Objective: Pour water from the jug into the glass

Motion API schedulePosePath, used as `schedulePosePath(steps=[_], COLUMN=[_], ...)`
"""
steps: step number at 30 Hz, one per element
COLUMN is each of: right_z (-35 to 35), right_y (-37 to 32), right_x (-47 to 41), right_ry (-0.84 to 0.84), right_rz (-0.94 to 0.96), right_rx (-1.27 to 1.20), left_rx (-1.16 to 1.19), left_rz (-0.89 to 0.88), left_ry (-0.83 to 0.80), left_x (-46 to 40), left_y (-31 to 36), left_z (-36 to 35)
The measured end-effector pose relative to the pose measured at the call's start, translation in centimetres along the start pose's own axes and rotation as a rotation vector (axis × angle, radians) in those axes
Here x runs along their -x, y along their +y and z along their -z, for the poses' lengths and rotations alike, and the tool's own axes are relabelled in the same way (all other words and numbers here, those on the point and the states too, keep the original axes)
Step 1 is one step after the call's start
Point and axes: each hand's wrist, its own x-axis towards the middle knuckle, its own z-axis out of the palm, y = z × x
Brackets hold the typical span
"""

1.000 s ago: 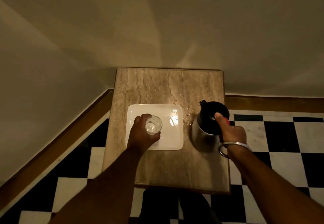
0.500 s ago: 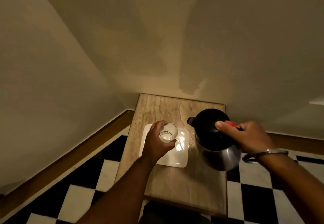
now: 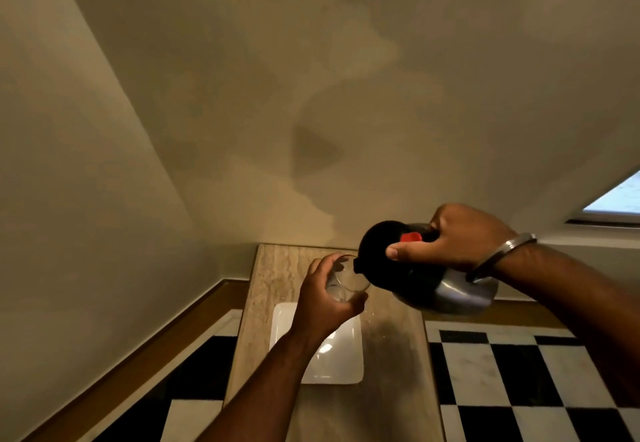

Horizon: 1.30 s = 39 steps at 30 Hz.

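My left hand (image 3: 323,298) grips a clear glass (image 3: 346,280) and holds it in the air above the table. My right hand (image 3: 450,242) grips the handle of a steel jug (image 3: 450,291) with a black lid and a red button. The jug is lifted and tilted to the left, and its black spout (image 3: 358,265) sits right at the glass's rim. I cannot tell whether water is flowing.
Below the hands stands a small marble-topped table (image 3: 391,372) with a white square plate (image 3: 346,358) on it. It sits in a corner between two beige walls. Black-and-white checkered floor (image 3: 502,372) lies on both sides.
Both hands rose off the table. The glass left the plate, and the jug was lifted and tipped left until its spout met the glass rim. My view tilted upward.
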Motion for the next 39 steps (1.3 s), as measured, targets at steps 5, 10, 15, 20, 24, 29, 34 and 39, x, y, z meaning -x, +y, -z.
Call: schedulePosePath(steps=[5,10,15,20,24,29,34,39], right_z=[2.1,3.4,4.1,4.7,5.0,5.4,5.8,5.9], right_y=[-3.4,-6.0,-7.7,-8.4,-8.9,-9.0,-9.0,-9.1], right_x=[0.0,0.2,0.2,0.5,0.6,0.9,1.2,1.6], right_ry=[-0.009,-0.028,-0.032,-0.031,-0.033,-0.061,-0.031,-0.013], right_rz=[0.008,0.021,0.011,0.017,0.031,0.036,0.068,0.088], right_rx=[0.131,0.214,0.297,0.368,0.432,0.471,0.532,0.566], left_rx=[0.05,0.1,0.122,0.124,0.142,0.149,0.164,0.168], left_rz=[-0.055,-0.07,-0.098,-0.107,-0.105,-0.097,-0.078,-0.071], left_ry=[0.013,-0.01,-0.033,-0.052,-0.06,-0.06,-0.069,-0.077], left_x=[-0.7,-1.2,-1.4,-1.3,-1.0,-0.3,0.1,0.3], left_y=[1.0,1.6,2.5,3.2,4.0,4.6,5.0,5.1], left_z=[1.3,2.3,3.2,3.8,3.7,3.4,3.0,2.7])
